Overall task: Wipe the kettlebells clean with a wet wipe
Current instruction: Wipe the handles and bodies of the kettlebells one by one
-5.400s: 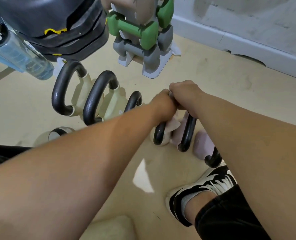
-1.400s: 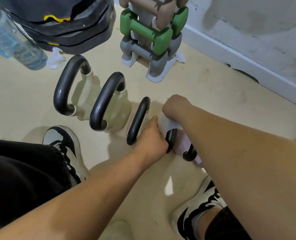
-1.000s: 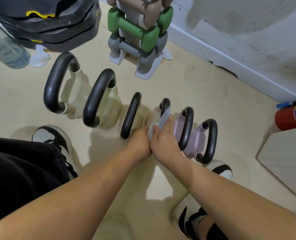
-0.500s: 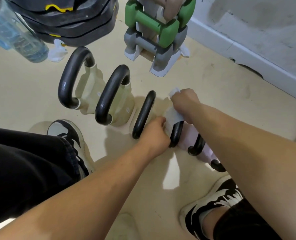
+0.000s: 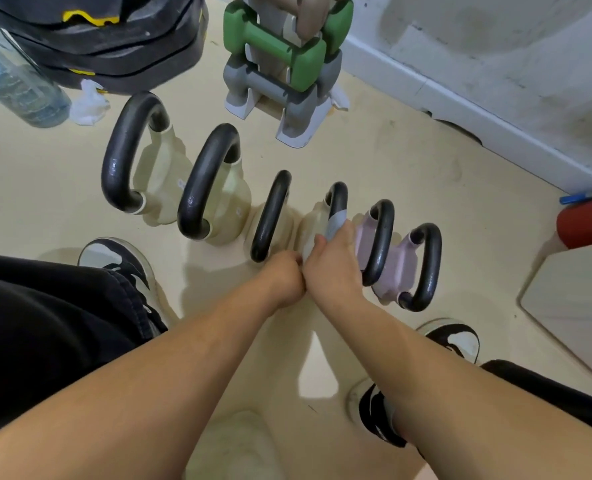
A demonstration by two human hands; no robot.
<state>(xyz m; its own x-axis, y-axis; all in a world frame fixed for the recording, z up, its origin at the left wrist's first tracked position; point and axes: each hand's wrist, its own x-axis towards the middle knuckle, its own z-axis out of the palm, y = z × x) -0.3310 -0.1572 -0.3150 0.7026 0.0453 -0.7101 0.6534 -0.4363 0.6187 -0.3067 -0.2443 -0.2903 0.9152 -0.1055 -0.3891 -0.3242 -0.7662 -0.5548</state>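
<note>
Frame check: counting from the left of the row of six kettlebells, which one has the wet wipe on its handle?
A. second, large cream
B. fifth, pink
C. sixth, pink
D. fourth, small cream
D: the white wet wipe wraps the black handle of the fourth, small cream kettlebell, under the grip of the right hand.

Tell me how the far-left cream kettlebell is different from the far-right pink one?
The cream kettlebell has a pale cream body; the pink kettlebell has a pink one. The cream kettlebell looks bigger than the pink kettlebell, with a thicker handle. Both have black handles and stand upright on the floor.
</note>
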